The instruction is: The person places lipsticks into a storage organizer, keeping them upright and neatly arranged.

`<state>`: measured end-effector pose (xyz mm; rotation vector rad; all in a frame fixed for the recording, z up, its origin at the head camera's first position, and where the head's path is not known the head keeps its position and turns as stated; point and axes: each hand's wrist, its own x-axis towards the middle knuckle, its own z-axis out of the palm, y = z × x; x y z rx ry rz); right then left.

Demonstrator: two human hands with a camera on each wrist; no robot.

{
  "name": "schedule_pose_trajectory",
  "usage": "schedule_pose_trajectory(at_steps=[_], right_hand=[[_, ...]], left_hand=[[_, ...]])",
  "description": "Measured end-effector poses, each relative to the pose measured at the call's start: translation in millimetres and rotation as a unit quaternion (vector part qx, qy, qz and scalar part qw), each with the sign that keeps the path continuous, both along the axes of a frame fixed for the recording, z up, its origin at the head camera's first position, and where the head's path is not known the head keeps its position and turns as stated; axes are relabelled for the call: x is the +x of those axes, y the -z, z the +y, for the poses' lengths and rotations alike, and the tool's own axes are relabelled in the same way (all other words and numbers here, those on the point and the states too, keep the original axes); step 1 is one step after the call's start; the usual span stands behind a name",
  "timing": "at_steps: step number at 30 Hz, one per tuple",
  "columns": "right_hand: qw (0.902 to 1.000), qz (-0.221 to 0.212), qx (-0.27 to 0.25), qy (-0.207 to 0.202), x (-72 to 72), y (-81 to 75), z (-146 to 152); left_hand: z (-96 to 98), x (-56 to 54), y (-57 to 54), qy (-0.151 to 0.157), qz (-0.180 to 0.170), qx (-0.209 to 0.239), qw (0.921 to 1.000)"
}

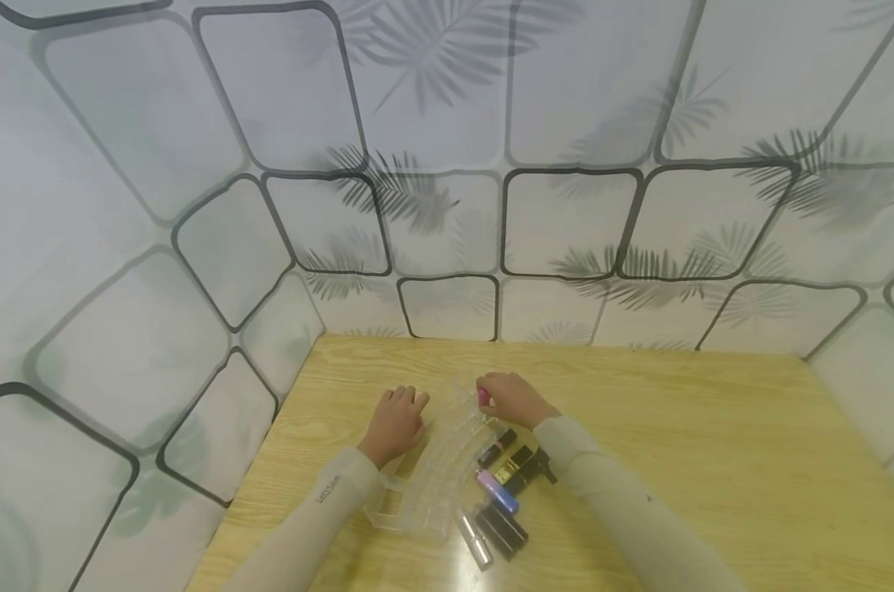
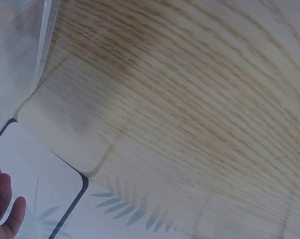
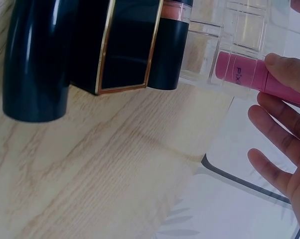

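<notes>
A pink lipstick tube with dark lettering is pinched between the thumb and fingers of my right hand. Its lower end sits in a compartment at the far end of a clear plastic organizer, as the right wrist view shows. That organizer is stepped, with rows of small compartments. At its left side my left hand lies with fingers extended, holding nothing. Only the fingertips of that hand show in the left wrist view, beside the organizer's clear wall.
Right of the organizer lie several cosmetics: a dark tube, a black-and-gold one, a pink-to-blue tube, a silver tube and black tubes. The wooden table meets patterned wall covering at the back.
</notes>
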<state>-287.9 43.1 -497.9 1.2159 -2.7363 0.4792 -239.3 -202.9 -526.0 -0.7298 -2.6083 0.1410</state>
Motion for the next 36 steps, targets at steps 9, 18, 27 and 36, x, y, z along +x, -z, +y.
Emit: schedule_pose_trajectory(at_steps=[9,18,27,36], right_hand=[[1.0000,-0.001,-0.001,0.004,-1.9,1.1,0.5],[0.9999,0.009,-0.008,0.009,-2.0,-0.7,2.9],[0.9994,0.033,-0.013,0.004,-1.6,-2.1,9.0],[0.9961,0.079,0.029,0.026,4.9,-12.0,13.8]], left_hand=[[0.1,0.0,1.2,0.002,-0.002,-0.001,1.0000],[0.2,-0.4,1.4,0.012,-0.013,0.007,0.9998],[0.3,0.6,-1.3,0.011,-0.003,0.007,0.9999],[1.2,2.5,-4.1,0.010,0.013,0.004,0.9999]])
